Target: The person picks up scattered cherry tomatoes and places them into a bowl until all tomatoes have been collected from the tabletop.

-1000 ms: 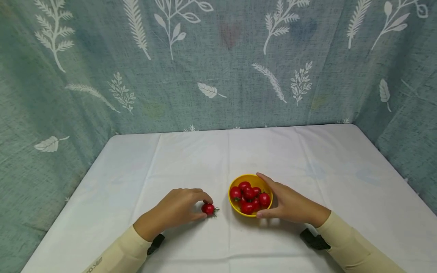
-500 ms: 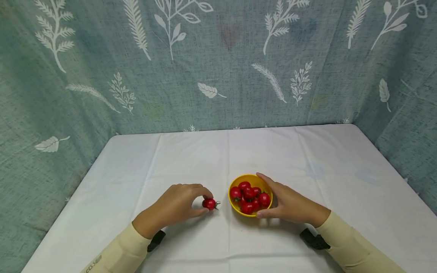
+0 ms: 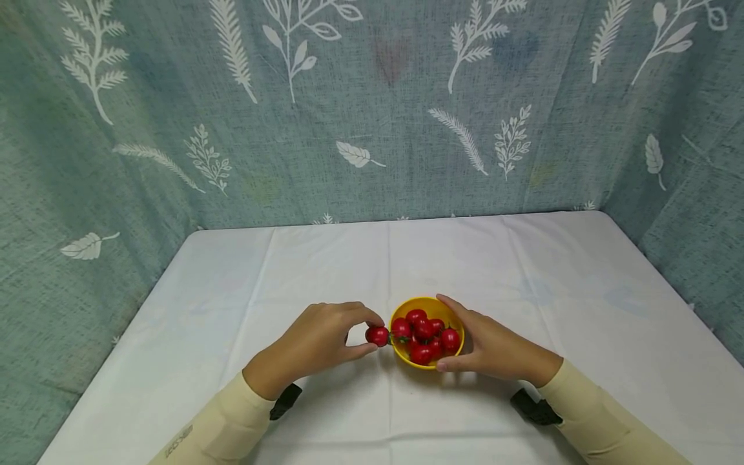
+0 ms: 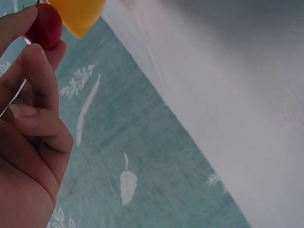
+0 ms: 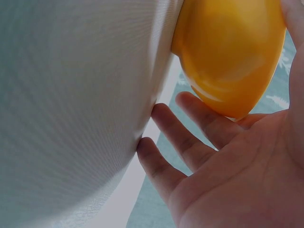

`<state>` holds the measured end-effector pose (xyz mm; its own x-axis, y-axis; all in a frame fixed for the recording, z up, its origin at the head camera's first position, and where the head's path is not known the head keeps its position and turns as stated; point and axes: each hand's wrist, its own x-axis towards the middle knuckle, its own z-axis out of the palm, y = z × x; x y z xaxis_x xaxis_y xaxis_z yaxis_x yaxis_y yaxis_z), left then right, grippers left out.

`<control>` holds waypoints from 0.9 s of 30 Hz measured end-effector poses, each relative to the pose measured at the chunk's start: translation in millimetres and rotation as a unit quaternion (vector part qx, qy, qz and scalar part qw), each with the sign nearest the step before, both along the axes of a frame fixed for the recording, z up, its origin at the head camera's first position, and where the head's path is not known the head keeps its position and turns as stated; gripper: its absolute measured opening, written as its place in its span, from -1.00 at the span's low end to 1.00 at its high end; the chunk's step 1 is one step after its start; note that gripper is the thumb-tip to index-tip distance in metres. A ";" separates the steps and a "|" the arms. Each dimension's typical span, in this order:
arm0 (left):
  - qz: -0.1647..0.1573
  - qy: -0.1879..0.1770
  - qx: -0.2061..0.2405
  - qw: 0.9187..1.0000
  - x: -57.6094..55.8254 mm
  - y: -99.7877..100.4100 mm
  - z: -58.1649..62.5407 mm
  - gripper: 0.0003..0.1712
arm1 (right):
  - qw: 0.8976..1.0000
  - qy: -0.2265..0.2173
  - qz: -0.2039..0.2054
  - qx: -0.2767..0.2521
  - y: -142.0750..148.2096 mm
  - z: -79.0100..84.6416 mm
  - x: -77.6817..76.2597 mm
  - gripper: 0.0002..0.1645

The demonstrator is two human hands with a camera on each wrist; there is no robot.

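Note:
Between thumb and fingertips, my left hand (image 3: 320,339) pinches a red cherry tomato (image 3: 378,336) with a green stalk, at the left rim of a yellow bowl (image 3: 414,363). The left wrist view shows that cherry tomato (image 4: 45,28) raised above the cloth, the bowl (image 4: 80,14) just beyond. Several cherry tomatoes (image 3: 423,329) lie inside the bowl. My right hand (image 3: 500,342) holds the bowl's right side, thumb near and index finger far along the rim. In the right wrist view, its other fingers spread beneath the bowl's wall (image 5: 232,57), two tips touching the tablecloth.
A white cloth (image 3: 325,265) with fold creases covers the table. Grey-green curtains (image 3: 372,116) with white leaf prints hang behind and at both sides. Dark straps (image 3: 535,408) are worn at both wrists.
My left hand has lifted the cherry tomato off the cloth and carried it right and slightly away to the bowl's rim. The right hand and bowl have stayed put.

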<state>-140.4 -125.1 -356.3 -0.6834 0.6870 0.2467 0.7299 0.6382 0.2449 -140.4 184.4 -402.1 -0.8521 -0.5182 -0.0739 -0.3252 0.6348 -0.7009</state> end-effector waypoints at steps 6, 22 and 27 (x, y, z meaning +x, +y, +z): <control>-0.002 -0.005 -0.004 1.000 -0.6 12.5 2.7 -0.67 | 1.000 -0.002 0.000 -0.001 0.1 1.3 -0.1 0.37; -0.026 -0.022 -0.018 0.999 -4.0 49.0 1.0 -0.65 | 1.000 0.001 0.004 -0.006 1.4 -0.7 -0.3 0.35; -0.026 -0.014 -0.029 0.999 -4.1 52.0 -3.8 -0.63 | 1.000 -0.005 0.006 -0.010 0.9 -1.2 0.1 0.34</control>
<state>-144.5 -73.1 -360.0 -0.6528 0.7340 0.1873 0.7556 0.6133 0.2301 -140.3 185.3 -403.3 -0.8453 -0.5295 -0.0710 -0.3261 0.6168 -0.7164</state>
